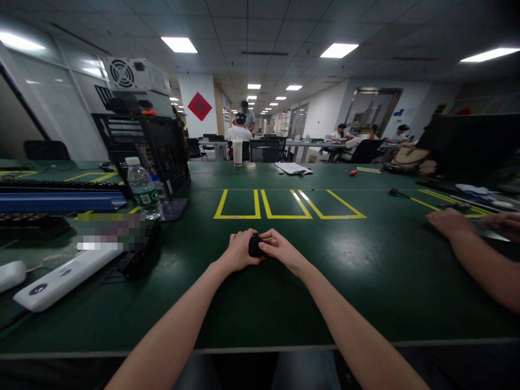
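Between my two hands is a small, dark, rounded object (255, 246); its kind is too small and dark to make out. My left hand (239, 250) wraps round its left side, fingers over the top and thumb low near the tabletop. From the right, my right hand (281, 250) has fingers and thumb closed against the same object. Both hands rest close to the green table (260, 309). Just beyond them, yellow tape outlines (238, 217) mark the surface. My fingers hide part of the object.
At left stand a water bottle (142, 189), an open computer case (162, 146) and a white power strip (69, 276). A white cup (238, 154) and a clipboard (294, 168) sit at the far edge. Another person's hand (450, 222) reaches in from the right, near a black monitor (471, 146).
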Demonstrator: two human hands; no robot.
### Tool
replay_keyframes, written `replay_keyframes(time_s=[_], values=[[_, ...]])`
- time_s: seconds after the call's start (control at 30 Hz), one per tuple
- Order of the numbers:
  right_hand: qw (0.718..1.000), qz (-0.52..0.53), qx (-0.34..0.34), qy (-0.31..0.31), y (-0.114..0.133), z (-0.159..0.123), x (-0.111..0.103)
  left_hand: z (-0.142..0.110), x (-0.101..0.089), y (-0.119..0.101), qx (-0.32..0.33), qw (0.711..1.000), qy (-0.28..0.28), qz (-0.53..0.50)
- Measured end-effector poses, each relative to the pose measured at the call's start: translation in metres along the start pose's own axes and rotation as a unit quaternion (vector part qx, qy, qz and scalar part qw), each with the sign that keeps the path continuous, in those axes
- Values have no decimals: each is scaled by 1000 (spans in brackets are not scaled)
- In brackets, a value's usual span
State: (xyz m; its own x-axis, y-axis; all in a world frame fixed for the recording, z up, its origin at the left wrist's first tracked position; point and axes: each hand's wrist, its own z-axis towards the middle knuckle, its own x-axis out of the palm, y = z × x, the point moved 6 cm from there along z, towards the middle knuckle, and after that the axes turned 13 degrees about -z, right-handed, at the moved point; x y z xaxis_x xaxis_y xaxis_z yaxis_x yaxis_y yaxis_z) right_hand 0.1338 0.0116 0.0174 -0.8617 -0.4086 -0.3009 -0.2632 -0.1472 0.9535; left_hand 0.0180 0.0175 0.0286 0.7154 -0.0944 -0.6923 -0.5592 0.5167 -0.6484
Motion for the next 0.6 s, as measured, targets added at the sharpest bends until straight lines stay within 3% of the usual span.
replay_keyframes(time_s=[0.23, 0.4, 0.6], values=[[999, -21, 30, -18, -8, 5, -2, 0, 1, 0, 17, 1000, -2, -1], [1000, -7, -12, 5, -3, 4, 0, 1, 2, 3, 4, 1000, -6, 15], [1000, -11, 4, -20, -4, 4, -1, 0, 1, 0, 7, 1000, -2, 11]])
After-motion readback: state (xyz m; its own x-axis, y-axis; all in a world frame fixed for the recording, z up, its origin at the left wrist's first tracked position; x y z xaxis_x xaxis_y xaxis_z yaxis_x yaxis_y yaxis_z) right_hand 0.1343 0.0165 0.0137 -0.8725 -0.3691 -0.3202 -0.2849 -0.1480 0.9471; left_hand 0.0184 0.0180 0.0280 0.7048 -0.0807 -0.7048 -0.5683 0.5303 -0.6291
